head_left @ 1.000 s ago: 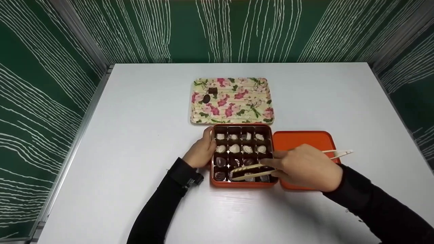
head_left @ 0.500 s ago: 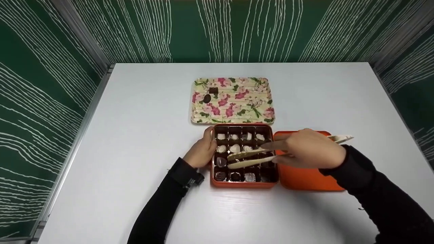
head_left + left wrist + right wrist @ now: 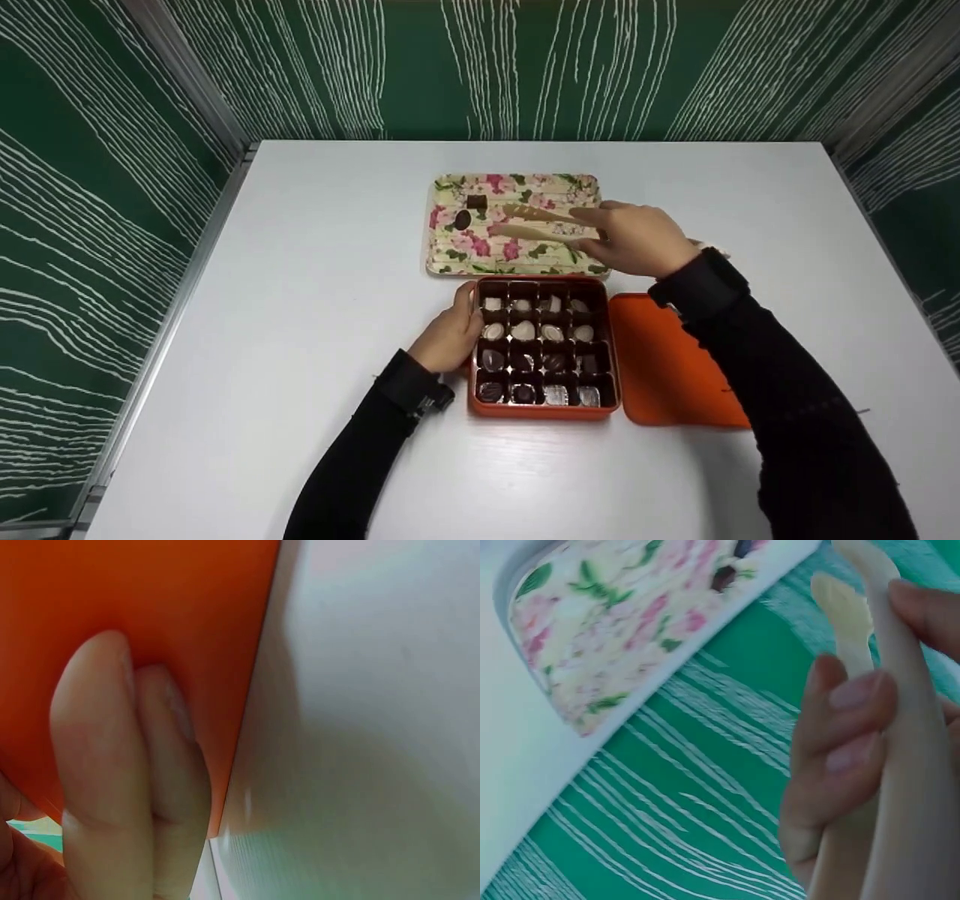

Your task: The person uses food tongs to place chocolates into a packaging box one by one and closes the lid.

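My left hand (image 3: 448,335) grips the left side of an open orange box (image 3: 544,412) of chocolates. In the left wrist view its fingers (image 3: 105,735) lie against the orange wall (image 3: 187,607). The box's brown insert holds white and dark chocolates in square compartments. My right hand (image 3: 637,236) holds pale tongs (image 3: 532,234) over a floral tray (image 3: 450,264) behind the box. The tong tips are apart, with nothing seen between them. A square dark chocolate (image 3: 476,202) and an oval dark chocolate (image 3: 463,219) lie on the tray's left part. The right wrist view shows the tongs (image 3: 907,712) close up.
An orange lid (image 3: 667,375) lies right of the box, partly under the right forearm. All of it stands on a white table (image 3: 322,247). Green panels with white streaks (image 3: 420,75) surround the table's back and sides.
My right hand has carried the tongs from the box's lower rows up and away, over the floral tray. The left hand stays on the box, which has hardly moved.
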`<state>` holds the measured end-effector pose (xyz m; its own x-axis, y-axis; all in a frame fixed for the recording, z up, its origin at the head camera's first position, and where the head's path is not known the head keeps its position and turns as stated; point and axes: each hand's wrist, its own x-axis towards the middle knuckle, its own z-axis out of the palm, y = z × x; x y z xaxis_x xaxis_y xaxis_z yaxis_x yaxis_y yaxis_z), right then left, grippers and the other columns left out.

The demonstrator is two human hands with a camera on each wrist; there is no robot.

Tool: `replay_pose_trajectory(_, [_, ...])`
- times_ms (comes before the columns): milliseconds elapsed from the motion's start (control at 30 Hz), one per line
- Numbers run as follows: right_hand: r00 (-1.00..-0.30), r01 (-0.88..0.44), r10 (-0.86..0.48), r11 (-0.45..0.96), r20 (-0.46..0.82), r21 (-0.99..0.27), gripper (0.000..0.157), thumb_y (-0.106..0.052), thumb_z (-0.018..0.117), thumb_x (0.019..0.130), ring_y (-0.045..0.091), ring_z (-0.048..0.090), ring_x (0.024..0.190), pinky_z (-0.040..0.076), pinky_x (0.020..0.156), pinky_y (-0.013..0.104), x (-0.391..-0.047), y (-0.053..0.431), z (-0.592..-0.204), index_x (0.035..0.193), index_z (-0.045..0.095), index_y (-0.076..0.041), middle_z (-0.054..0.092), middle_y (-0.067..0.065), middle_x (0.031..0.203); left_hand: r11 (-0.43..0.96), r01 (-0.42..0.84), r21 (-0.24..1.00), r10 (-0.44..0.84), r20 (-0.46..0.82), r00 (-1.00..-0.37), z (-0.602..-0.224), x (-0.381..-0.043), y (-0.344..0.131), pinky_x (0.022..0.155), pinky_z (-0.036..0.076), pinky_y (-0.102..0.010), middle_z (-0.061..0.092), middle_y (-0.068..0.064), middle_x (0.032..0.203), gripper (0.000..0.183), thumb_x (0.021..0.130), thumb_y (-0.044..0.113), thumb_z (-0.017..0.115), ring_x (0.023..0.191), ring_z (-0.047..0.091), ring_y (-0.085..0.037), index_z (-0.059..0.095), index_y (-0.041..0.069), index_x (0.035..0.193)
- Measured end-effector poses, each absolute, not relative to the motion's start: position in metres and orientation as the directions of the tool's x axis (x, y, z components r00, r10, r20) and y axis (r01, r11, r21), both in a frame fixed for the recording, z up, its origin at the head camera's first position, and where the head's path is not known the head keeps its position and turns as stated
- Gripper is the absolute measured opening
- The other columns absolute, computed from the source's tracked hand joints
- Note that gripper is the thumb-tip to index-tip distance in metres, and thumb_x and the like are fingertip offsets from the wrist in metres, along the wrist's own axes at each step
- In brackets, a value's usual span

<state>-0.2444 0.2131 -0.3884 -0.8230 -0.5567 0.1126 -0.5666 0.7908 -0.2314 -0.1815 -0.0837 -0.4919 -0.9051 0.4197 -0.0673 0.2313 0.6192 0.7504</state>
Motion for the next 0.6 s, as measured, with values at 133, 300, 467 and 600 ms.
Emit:
replay_pose_trajectory(133, [-0.872, -0.481, -0.489, 0.845, 0.026, -0.234, 0.047, -0.025, 0.062, 0.103, 0.042, 0.065, 0.092, 0.052, 0.084, 0.057, -0.272, 0.202, -0.402, 0.144, 0.057, -0.001, 0.068, 0.026, 0.119, 0.618, 0.242, 0.748, 0.423, -0.057, -0.904, -0.492, -0.182, -0.084, 0.103, 0.049, -0.053, 0.064, -0.037, 0.121, 0.055, 0.109, 0.016, 0.037, 0.115, 0.063, -0.046, 0.019, -0.004, 0.157])
replay_pose_trajectory(300, [-0.906, -0.389, -0.416, 0.89, -0.075, -0.239, 0.048, -0.026, 0.061, 0.104, 0.042, 0.063, 0.108, 0.049, 0.096, 0.056, -0.298, 0.186, -0.416, 0.145, 0.056, -0.002, 0.065, 0.025, 0.129, 0.625, 0.239, 0.743, 0.418, -0.059, -0.907, -0.492, -0.182, -0.084, 0.104, 0.048, -0.053, 0.064, -0.037, 0.121, 0.054, 0.109, 0.017, 0.037, 0.116, 0.063, -0.046, 0.02, -0.002, 0.156])
replay_pose_trajectory(467, [-0.919, -0.309, -0.36, 0.911, -0.162, -0.272, 0.049, -0.023, 0.059, 0.105, 0.044, 0.057, 0.123, 0.044, 0.107, 0.057, -0.315, 0.17, -0.419, 0.147, 0.053, 0.001, 0.058, 0.026, 0.141, 0.62, 0.23, 0.75, 0.417, -0.066, -0.907, -0.492, -0.182, -0.084, 0.103, 0.049, -0.052, 0.064, -0.036, 0.12, 0.053, 0.109, 0.018, 0.036, 0.115, 0.064, -0.045, 0.02, 0.001, 0.157])
replay_pose_trajectory(600, [-0.918, -0.304, -0.356, 0.915, -0.175, -0.266, 0.048, -0.024, 0.057, 0.106, 0.043, 0.056, 0.125, 0.043, 0.108, 0.055, -0.324, 0.159, -0.42, 0.147, 0.052, 0.001, 0.056, 0.026, 0.143, 0.621, 0.233, 0.748, 0.424, -0.071, -0.903, -0.493, -0.182, -0.084, 0.101, 0.049, -0.053, 0.065, -0.036, 0.116, 0.054, 0.109, 0.017, 0.035, 0.111, 0.065, -0.046, 0.018, -0.001, 0.157])
